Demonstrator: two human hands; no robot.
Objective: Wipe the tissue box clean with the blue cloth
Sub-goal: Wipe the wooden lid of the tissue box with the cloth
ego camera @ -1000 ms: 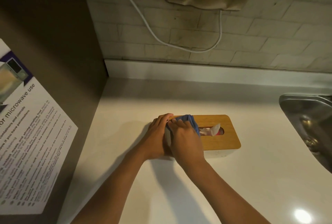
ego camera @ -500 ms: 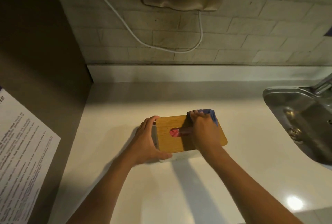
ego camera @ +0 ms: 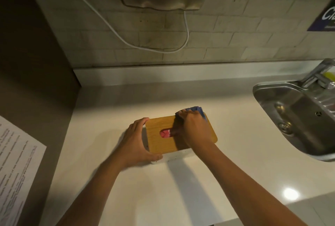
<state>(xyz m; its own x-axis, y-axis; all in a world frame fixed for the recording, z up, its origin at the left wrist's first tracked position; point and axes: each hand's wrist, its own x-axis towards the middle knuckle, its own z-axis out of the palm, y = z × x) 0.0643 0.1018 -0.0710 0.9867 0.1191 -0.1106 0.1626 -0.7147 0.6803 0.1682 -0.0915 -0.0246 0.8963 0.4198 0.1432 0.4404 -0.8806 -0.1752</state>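
Two hands share one job, and the tissue box [ego camera: 163, 135] is the landmark for all of it. Your table [ego camera: 235, 135], pale and glossy, carries the box out in the open, well left of the sink [ego camera: 293, 117] and clear of the tiled wall behind it; that seems a sensible spot, since every side of the box can be reached and nothing crowds the cloth's path.

The box lies flat with its wooden lid up, turned a little askew to the table's edge. A red tissue [ego camera: 165, 133] shows in the slot at the lid's middle.

Your left hand [ego camera: 135, 144] braces the box's left end: its fingers [ego camera: 140, 122] curl over the far left corner and the thumb presses the near side, so the box is clamped. I judge this is there to stop the box sliding on the slick top while you rub.

Your right hand [ego camera: 194, 128] rests on the right half of the lid, its fingers [ego camera: 183, 112] curled round the blue cloth [ego camera: 198, 109]. The cloth sits bunched under and beyond those fingers, at the box's far right corner, with only a blue edge showing past the knuckles. How much cloth lies under the palm is hidden.
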